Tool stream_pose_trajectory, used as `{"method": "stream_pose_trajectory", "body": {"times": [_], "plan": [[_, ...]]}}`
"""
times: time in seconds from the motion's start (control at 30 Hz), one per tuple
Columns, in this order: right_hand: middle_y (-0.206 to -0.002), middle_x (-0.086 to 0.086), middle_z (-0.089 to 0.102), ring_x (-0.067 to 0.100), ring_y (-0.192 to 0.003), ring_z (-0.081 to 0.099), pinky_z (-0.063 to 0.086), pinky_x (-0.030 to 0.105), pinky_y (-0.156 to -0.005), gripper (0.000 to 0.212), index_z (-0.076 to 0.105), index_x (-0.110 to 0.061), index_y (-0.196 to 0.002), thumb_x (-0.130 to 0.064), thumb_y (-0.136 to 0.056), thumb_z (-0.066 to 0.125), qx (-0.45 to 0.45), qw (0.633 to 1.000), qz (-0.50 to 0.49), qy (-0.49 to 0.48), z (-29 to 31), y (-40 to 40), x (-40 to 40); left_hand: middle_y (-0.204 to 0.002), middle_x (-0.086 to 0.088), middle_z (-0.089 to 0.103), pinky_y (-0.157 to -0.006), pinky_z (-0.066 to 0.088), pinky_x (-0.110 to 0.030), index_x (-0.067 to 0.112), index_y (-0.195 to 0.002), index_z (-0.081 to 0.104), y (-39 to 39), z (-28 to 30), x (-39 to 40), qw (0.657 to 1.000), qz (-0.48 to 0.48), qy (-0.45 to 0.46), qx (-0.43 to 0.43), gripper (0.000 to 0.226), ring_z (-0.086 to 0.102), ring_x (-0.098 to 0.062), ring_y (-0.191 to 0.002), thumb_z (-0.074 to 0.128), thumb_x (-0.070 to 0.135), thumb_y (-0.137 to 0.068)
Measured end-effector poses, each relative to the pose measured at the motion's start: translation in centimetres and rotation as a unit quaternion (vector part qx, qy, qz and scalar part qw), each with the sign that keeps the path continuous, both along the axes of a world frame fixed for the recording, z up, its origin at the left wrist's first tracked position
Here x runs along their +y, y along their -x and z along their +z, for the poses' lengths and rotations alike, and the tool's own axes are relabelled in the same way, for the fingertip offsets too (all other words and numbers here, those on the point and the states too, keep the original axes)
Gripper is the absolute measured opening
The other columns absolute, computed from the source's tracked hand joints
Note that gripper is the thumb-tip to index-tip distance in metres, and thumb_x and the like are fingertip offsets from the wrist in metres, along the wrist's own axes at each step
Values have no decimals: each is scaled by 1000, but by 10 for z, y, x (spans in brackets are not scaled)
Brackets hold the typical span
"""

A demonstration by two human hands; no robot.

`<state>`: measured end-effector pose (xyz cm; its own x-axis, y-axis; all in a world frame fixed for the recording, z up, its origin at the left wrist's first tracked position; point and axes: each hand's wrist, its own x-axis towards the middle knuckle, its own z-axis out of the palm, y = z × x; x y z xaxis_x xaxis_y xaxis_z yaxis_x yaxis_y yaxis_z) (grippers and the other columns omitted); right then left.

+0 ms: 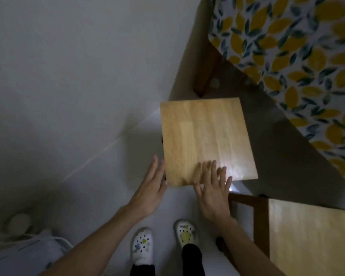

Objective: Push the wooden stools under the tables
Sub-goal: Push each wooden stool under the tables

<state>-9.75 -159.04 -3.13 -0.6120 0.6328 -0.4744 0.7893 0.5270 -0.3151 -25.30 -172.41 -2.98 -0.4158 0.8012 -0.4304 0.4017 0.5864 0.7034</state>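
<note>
A wooden stool [205, 136] with a pale square seat stands on the floor beside the table [299, 62], which wears a lemon-print cloth. The stool's far corner lies near the table's dark wooden leg [206, 70]. My left hand [151, 188] is flat against the seat's near left edge, fingers apart. My right hand [213, 190] lies palm down on the seat's near edge, fingers spread. A second wooden stool [311, 242] sits at the lower right, partly out of frame.
Pale tiled floor [72, 96] stretches to the left. My two feet in white clogs [141, 248] stand just behind the stool. A dim bundle of fabric and a round object [18, 224] lie at the lower left.
</note>
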Motion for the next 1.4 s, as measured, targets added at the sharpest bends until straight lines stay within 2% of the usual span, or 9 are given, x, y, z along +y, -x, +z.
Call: {"method": "stream_pose_trajectory", "body": {"times": [0.13,0.23,0.33,0.57,0.7,0.83,1.03,1.2,1.4], "plan": [[-161,10,-18,35,-145,-22,-9,57,-117,81,-10,-23,-153,-70,-88,5,-6,996,-2,-86,-42,1,-13,-146,7,-42,-119,-3,-37,24,-143,-23,16,-49,10,996,-65,-9,65,68,-32,-11,-140,28,38,-101],[-162,14,-1,40,-147,-7,-1,62,-115,82,6,-17,-154,-69,-92,14,-16,992,9,-121,-60,-1,-13,-148,8,-40,-119,-6,-38,24,-144,-26,17,-64,15,995,-75,-11,61,71,-31,-4,-139,27,42,-100],[-162,16,3,44,-147,-3,0,65,-113,83,10,-15,-154,-69,-91,17,-19,990,18,-137,-68,-2,-7,-149,7,-39,-119,-6,-36,20,-147,-22,16,-67,19,994,-78,-1,79,72,-28,-3,-140,25,45,-98],[-163,13,-2,39,-147,-8,1,63,-113,84,5,-18,-155,-71,-90,16,-9,989,40,-140,-68,-5,55,-148,6,-39,-118,-2,-38,23,-143,-27,13,-55,74,988,-75,47,123,73,-30,-8,-140,15,54,-92],[-162,8,-17,34,-146,-21,-8,59,-114,85,-6,-23,-154,-75,-87,5,-14,990,39,-135,-70,6,117,-149,8,-39,-119,0,-43,24,-140,-31,22,-53,133,985,-68,73,141,71,-30,-10,-139,19,50,-97],[-161,6,-19,32,-145,-25,-10,59,-115,83,-10,-25,-153,-73,-88,6,3,991,39,-131,-66,24,184,-150,8,-38,-119,4,-48,22,-146,-24,38,-52,203,982,-68,95,147,71,-26,-15,-142,20,49,-98],[-156,1,-33,28,-140,-36,-23,51,-110,81,-22,-31,-149,-73,-87,9,12,990,64,-124,-63,38,285,-150,8,-39,-119,7,-48,21,-147,-23,49,-49,299,984,-48,101,137,70,-21,-17,-144,21,48,-99],[-159,-1,-27,29,-141,-33,-20,55,-113,81,-25,-34,-147,-75,-87,12,-3,991,76,-110,-61,40,339,-150,8,-39,-119,8,-50,22,-146,-24,42,-51,342,986,-32,101,131,70,-20,-17,-145,20,49,-98],[-159,1,-27,28,-142,-33,-16,55,-116,82,-25,-32,-147,-72,-90,16,-2,989,83,-123,-57,38,344,-153,6,-33,-119,7,-52,21,-147,-20,45,-49,348,981,-46,112,148,72,-18,-22,-145,22,51,-98]]}}
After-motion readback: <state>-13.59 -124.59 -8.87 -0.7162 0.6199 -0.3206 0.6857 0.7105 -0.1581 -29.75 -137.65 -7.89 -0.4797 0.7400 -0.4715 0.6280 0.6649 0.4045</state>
